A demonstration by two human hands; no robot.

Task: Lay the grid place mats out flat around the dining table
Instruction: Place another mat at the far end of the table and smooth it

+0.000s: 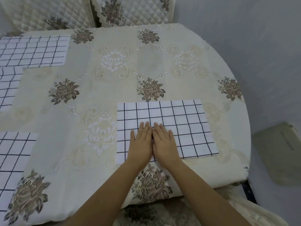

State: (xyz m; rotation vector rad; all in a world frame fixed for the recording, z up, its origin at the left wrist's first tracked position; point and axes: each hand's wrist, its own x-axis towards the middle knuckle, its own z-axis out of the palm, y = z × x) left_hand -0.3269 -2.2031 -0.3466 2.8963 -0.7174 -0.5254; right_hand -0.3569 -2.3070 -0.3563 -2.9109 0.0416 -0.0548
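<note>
While hands (142, 141) press it, mat (187, 124) clears table (231, 128) edge.

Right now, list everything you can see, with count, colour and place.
mats: four, white with dark grid; one near right, three at the left edge
tablecloth: one, cream with brown flowers, under the mats
chairs: two, cream quilted, far side
flat object: one, grey-beige, right, past the tablecloth's edge
left hand: one, flat on the near-right mat
right hand: one, flat on the same mat, beside the left
</note>
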